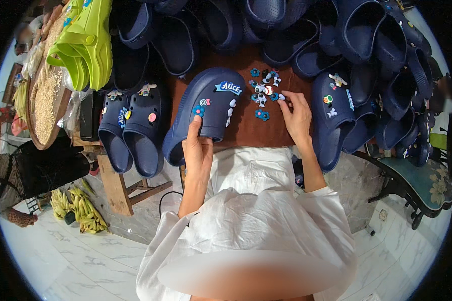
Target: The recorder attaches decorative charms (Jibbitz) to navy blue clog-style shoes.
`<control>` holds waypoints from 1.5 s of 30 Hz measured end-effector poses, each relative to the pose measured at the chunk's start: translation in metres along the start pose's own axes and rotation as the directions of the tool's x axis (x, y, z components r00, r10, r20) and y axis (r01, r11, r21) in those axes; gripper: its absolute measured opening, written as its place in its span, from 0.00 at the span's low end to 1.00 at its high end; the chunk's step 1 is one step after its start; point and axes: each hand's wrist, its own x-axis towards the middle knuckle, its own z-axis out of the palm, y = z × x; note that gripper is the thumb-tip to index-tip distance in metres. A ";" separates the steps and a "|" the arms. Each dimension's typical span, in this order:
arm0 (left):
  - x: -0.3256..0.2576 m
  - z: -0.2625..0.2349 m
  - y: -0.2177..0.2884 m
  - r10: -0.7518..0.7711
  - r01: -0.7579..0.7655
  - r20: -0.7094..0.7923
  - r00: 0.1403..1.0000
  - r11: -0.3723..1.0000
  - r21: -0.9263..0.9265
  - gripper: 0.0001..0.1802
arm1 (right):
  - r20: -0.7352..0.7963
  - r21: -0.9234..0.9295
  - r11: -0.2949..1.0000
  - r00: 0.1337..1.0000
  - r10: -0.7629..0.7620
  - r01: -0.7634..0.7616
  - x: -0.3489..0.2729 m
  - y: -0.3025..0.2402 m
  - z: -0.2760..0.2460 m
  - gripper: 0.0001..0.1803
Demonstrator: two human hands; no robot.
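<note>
A navy clog [196,100] is held by its heel end in my left hand [198,150], thumb on top near a blue flower charm [199,111]. Its upper also carries a lettered blue banner charm [228,88], a lollipop-like charm [205,103] and several small white charms [230,113] along its right side. Right of it, a small pile of loose shoe charms [263,93], with blue flowers, black-and-white figures and a red-and-white ball, lies on the brown cloth [271,133]. At the pile's right edge, my right hand [297,118] pinches a small white charm [281,97].
Navy clogs [221,30] crowd the table's far side. A decorated pair [143,130] stands left; another decorated clog [331,120] stands right. Lime-green clogs [88,45] and a round tray of pale grains [45,108] are far left. A wooden stool [116,185] and a flowered chair [417,183] stand below.
</note>
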 end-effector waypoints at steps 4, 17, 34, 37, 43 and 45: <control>0.006 -0.009 -0.001 -0.002 0.002 -0.032 0.999 1.000 -0.005 0.21 | 0.035 -0.046 0.999 0.999 0.000 0.002 0.003 0.001 0.002 0.10; 0.002 -0.004 -0.002 -0.029 0.029 -0.005 1.000 1.000 -0.006 0.19 | 0.091 0.116 0.993 0.995 -0.034 0.023 -0.002 -0.032 0.025 0.11; -0.015 0.010 -0.009 -0.057 0.059 0.090 0.994 0.998 -0.026 0.19 | 0.126 0.094 0.996 0.992 -0.012 0.000 -0.002 -0.044 0.010 0.07; -0.016 0.009 -0.011 -0.065 0.065 0.091 0.994 0.998 0.000 0.17 | 0.158 0.304 0.952 0.987 -0.014 -0.035 -0.001 -0.067 -0.001 0.07; -0.018 0.009 -0.024 -0.049 0.045 0.127 0.991 0.998 0.034 0.15 | 0.314 0.574 0.818 0.934 -0.173 -0.042 -0.004 -0.109 0.000 0.07; -0.019 0.006 -0.027 -0.055 0.048 0.137 0.989 0.997 0.058 0.15 | 0.322 0.613 0.789 0.923 -0.210 -0.034 -0.004 -0.119 0.005 0.07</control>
